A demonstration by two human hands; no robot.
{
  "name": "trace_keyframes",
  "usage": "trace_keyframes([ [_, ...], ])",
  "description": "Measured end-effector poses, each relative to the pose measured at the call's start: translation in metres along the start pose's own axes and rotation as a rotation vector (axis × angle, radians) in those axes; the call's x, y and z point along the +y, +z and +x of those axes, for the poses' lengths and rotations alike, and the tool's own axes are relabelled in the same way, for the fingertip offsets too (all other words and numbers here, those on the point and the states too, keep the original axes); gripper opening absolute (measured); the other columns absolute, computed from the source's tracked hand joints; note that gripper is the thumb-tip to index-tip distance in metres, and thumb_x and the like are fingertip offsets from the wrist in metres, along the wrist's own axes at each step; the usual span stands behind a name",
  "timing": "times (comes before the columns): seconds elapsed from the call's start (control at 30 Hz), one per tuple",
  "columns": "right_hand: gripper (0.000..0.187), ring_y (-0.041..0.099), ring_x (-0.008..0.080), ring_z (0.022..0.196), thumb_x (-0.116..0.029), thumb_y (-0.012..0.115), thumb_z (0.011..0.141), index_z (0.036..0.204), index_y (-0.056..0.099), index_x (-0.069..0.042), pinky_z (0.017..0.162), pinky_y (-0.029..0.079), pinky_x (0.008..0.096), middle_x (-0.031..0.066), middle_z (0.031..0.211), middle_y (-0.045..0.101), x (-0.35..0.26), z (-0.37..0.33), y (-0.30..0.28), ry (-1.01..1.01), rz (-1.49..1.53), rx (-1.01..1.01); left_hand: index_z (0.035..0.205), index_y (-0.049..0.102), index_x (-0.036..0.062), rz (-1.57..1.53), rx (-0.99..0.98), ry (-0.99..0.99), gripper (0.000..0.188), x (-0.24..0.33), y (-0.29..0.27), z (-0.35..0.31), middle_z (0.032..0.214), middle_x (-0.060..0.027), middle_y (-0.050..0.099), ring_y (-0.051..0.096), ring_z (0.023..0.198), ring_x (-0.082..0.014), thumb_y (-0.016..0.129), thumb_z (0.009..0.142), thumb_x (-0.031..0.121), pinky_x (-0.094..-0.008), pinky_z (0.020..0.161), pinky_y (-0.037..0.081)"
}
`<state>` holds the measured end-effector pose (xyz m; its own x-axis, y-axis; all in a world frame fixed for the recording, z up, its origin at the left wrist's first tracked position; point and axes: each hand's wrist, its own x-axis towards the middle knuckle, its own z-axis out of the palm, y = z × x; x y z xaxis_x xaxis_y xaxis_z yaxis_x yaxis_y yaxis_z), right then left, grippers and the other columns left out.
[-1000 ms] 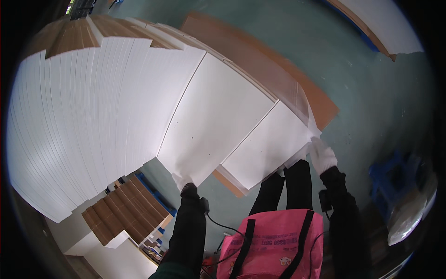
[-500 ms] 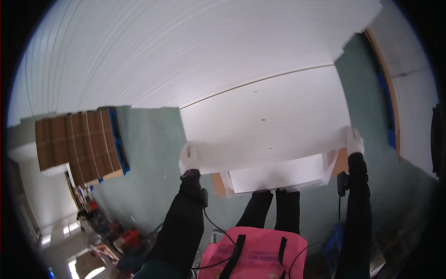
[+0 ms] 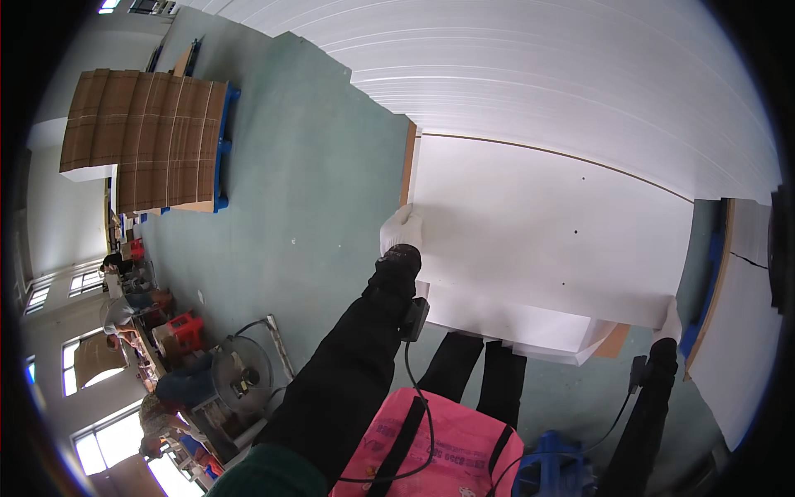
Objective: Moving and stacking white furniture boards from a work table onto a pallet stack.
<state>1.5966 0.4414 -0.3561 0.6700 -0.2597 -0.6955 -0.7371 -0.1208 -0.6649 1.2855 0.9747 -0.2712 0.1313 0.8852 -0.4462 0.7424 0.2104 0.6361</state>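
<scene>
A wide white panel (image 3: 513,207) with a few small dark holes lies in front of me, a thin brown line along its far edge. White gloves cover both hands. My left hand (image 3: 403,229) is closed on the panel's left edge at the near corner. At the near right corner, my right hand (image 3: 667,321) grips the panel too; part of its fingers is hidden. Below the panel's near edge shows another white board (image 3: 530,325) with translucent wrapping (image 3: 592,341) and a piece of brown cardboard (image 3: 613,340). My dark-clothed legs stand just behind it.
Beyond the panel rises a tall stack of white boards (image 3: 563,74). Brown cardboard (image 3: 149,141) is stacked on a blue pallet (image 3: 222,145) at left. A round fan (image 3: 242,374) and people at benches are lower left. A blue stool (image 3: 553,464) stands near me; more boards (image 3: 733,323) are at right.
My view has swung, and the panel now slants down to the right instead of up. Both hands still hold its near corners. The fan and people at lower left show more clearly.
</scene>
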Motion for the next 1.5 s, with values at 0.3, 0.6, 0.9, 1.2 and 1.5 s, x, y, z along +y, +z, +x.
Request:
trace_keyframes([
  [0.3, 0.053, 0.056, 0.0203, 0.107, -0.041, 0.064, 0.086, 0.122, 0.056, -0.004, 0.086, 0.046, 0.0348, 0.0055, 0.118, 0.058, -0.001, -0.001, 0.008, 0.043, 0.033, 0.013, 0.114, 0.063, 0.0011, -0.023, -0.008, -0.075, 0.038, -0.005, -0.005, 0.009, 0.109, -0.0120, 0.066, 0.061, 0.103, -0.0205, 0.060, 0.086, 0.027, -0.0280, 0.092, 0.043],
  [0.6, 0.052, 0.055, 0.0216, 0.108, -0.041, 0.064, 0.086, 0.122, 0.055, -0.004, 0.090, 0.044, 0.0357, 0.0063, 0.119, 0.058, 0.002, 0.002, 0.008, 0.022, 0.099, -0.053, 0.114, 0.063, 0.0019, -0.046, -0.051, -0.127, 0.038, 0.001, -0.014, 0.010, 0.107, -0.0104, 0.067, 0.061, 0.101, -0.0177, 0.062, 0.086, 0.027, -0.0269, 0.090, 0.043],
  [0.9, 0.056, 0.055, 0.0223, 0.110, -0.044, 0.061, 0.087, 0.124, 0.053, -0.003, 0.092, 0.045, 0.0364, 0.0078, 0.120, 0.058, 0.007, 0.008, 0.009, 0.042, 0.107, -0.004, 0.113, 0.065, 0.0066, -0.006, -0.014, -0.136, 0.035, -0.009, -0.008, 0.016, 0.104, -0.0086, 0.068, 0.061, 0.098, -0.0164, 0.062, 0.085, 0.028, -0.0266, 0.089, 0.044],
  [1.2, 0.063, 0.048, 0.0328, 0.120, -0.047, 0.054, 0.088, 0.130, 0.047, -0.001, 0.100, 0.039, 0.0413, 0.0201, 0.132, 0.048, -0.019, -0.071, 0.042, -0.629, -1.418, 0.500, 0.111, 0.067, 0.0074, -0.129, -0.077, -0.107, 0.034, -0.030, -0.019, 0.039, 0.104, -0.0086, 0.068, 0.063, 0.095, -0.0178, 0.066, 0.084, 0.028, -0.0282, 0.087, 0.047],
  [1.5, 0.071, 0.027, 0.0412, 0.134, -0.041, 0.064, 0.080, 0.136, 0.040, -0.006, 0.109, 0.024, 0.0470, 0.0221, 0.144, 0.031, 0.038, -0.302, 0.270, -1.304, -1.391, -0.514, 0.106, 0.068, 0.0103, -0.068, -0.240, -0.149, 0.035, -0.015, -0.036, 0.040, 0.092, -0.0153, 0.069, 0.066, 0.089, -0.0260, 0.064, 0.081, 0.036, -0.0307, 0.080, 0.049],
])
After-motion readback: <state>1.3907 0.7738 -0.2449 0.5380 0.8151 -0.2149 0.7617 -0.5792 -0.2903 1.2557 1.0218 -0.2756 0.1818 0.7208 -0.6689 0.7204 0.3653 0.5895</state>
